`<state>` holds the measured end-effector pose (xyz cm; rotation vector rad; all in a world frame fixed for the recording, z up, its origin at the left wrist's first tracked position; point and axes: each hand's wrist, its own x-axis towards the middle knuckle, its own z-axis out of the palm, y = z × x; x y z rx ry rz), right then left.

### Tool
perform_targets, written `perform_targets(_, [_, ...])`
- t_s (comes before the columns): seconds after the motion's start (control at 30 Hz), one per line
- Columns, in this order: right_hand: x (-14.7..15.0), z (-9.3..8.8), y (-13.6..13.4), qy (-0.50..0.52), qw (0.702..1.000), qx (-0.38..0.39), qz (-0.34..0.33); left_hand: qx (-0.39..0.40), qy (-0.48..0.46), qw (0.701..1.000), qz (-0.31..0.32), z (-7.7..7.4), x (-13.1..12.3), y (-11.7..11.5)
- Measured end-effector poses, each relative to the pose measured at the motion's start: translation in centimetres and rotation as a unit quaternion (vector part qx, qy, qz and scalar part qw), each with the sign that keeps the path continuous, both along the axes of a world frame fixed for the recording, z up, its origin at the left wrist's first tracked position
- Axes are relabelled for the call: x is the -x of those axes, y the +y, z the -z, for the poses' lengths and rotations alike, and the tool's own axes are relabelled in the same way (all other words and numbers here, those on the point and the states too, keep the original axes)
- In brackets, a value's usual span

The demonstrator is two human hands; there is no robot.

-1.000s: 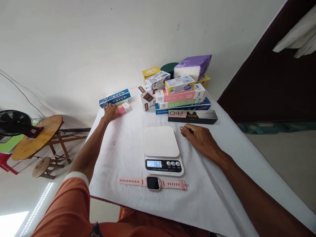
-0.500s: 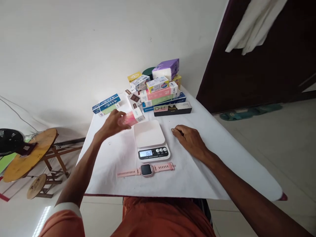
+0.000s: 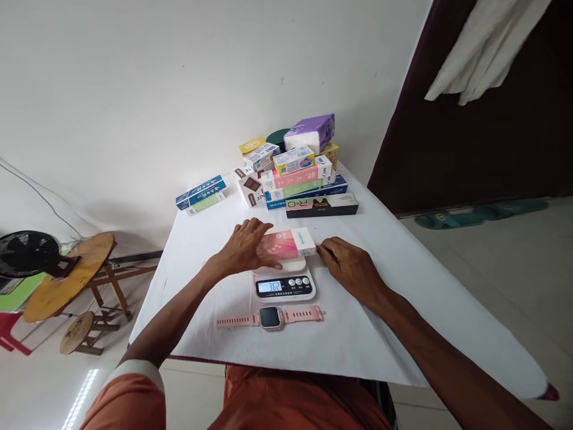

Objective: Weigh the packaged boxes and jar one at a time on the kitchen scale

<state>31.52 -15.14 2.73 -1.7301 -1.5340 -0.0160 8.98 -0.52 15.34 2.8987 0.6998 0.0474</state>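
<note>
My left hand [image 3: 245, 246] holds a pink and white box [image 3: 289, 243] flat on the platform of a small white kitchen scale [image 3: 283, 284], whose display reads 362. My right hand [image 3: 349, 267] rests on the white table cover just right of the scale, fingertips near the box's right end, holding nothing. A pink smartwatch [image 3: 270, 316] lies stretched out in front of the scale.
A pile of boxes [image 3: 296, 174] and a purple tissue pack [image 3: 310, 132] sit at the table's far end, with a black box [image 3: 322, 205] in front. A blue box [image 3: 200, 191] lies far left. A round wooden table [image 3: 62, 276] and fan [image 3: 27, 254] stand left.
My left hand lifted the pink box from beside the blue box at the far left and carried it right onto the scale. My right hand stayed by the scale.
</note>
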Motion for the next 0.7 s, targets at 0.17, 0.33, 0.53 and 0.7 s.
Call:
perform_targets(0.17, [0.0,-0.1,0.0,-0.002,1.0,0.003,0.002,-0.002,0.003,1.0,-0.018,-0.4,1.2,-0.4])
perform_targets(0.33, [0.0,0.1,0.2,-0.004,1.0,0.0,0.007,0.014,0.01,1.0,-0.018,-0.4,1.2,0.0])
perform_targets(0.53, [0.2,0.1,0.4,-0.006,1.0,0.012,0.019,-0.03,-0.06,0.998,0.004,-1.8,-4.1,2.7])
perform_targets(0.7, [0.3,0.1,0.3,-0.011,1.0,0.011,0.02,-0.076,-0.014,0.997,0.022,-1.3,-12.0,4.4])
